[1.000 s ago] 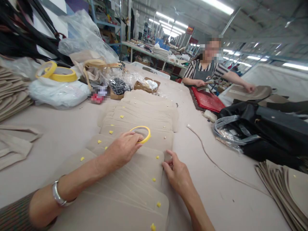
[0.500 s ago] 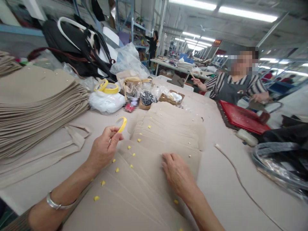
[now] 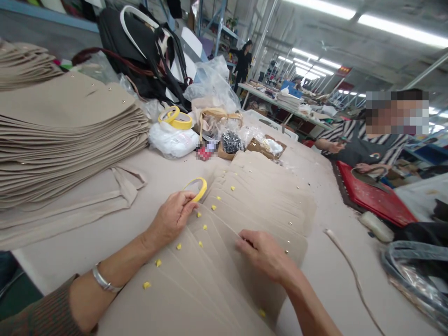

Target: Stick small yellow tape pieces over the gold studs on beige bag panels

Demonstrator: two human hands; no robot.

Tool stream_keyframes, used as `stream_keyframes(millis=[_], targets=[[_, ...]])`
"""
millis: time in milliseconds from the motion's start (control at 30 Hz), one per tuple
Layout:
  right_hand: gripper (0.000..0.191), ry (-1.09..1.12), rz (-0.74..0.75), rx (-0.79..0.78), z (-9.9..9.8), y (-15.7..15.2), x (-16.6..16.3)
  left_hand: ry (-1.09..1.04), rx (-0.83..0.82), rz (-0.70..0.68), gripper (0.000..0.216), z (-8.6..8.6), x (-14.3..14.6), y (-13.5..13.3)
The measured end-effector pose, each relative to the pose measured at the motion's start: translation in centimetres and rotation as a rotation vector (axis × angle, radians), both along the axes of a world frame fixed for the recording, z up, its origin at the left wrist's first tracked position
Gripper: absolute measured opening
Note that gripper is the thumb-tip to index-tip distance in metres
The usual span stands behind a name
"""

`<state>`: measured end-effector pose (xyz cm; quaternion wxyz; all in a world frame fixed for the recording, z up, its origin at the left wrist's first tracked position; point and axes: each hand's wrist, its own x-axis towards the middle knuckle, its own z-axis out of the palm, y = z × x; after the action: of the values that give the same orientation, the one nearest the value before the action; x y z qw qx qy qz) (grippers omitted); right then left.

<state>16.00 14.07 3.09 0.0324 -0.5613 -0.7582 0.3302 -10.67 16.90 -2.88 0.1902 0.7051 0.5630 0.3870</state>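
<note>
My left hand (image 3: pixel 172 218) is closed on a thin yellow tape roll (image 3: pixel 198 188), holding it just above the left edge of a fanned row of beige fabric panels (image 3: pixel 259 205). Small yellow tape tabs (image 3: pixel 200 244) dot the panels' near edges. My right hand (image 3: pixel 266 254) rests on the panels, fingers curled and pinched at one panel's edge. A silver bracelet circles my left wrist.
A tall stack of beige panels (image 3: pixel 66 135) fills the left. Behind lie two yellow tape rolls (image 3: pixel 176 118) on a white bundle, plastic bags, black bags (image 3: pixel 147 56). A co-worker (image 3: pixel 371 144) works over a red mat (image 3: pixel 378 198) at right. A cord (image 3: pixel 350 266) runs along the table.
My left hand lifted the yellow tape roll off the panels and carried it to their left edge. My right hand slid along the panels. The view swung left, revealing the tall stack.
</note>
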Motion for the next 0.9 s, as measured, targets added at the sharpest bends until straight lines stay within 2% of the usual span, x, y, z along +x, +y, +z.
stream_keyframes(millis=[133,167,300,433,567,633,700,767,900], targets=[[0.03,0.285,0.113,-0.282,1.1,0.4,-0.1,-0.028,-0.028,-0.025,0.027,0.3,0.3,-0.3],[0.029,0.303,0.118,-0.309,1.0,0.4,-0.2,-0.05,-0.049,-0.012,0.027,0.3,0.3,-0.3],[0.032,0.196,0.122,-0.278,-0.4,-0.3,-0.6,-0.077,-0.075,0.034,0.028,0.1,0.3,-0.1],[0.034,0.351,0.106,-0.356,-1.1,-2.0,-0.8,-0.08,-0.084,0.027,0.029,-0.1,0.3,0.1],[0.038,0.511,0.064,-0.324,-0.1,-4.1,-1.4,-0.064,-0.085,0.024,0.031,-0.1,0.2,0.0],[0.032,0.459,0.003,-0.322,0.2,-5.5,-1.9,-0.057,-0.089,0.027,0.032,0.0,0.1,0.0],[0.058,0.248,-0.088,-0.32,-0.2,-7.1,-2.4,-0.05,-0.104,0.023,0.031,0.2,0.1,-0.1],[0.073,0.13,-0.149,-0.347,-1.1,-8.5,-3.0,-0.041,-0.129,0.025,0.03,0.5,0.1,-0.1],[0.068,0.268,-0.167,-0.492,-2.7,-9.7,-3.7,-0.039,-0.161,0.076,0.028,1.6,0.3,0.0]])
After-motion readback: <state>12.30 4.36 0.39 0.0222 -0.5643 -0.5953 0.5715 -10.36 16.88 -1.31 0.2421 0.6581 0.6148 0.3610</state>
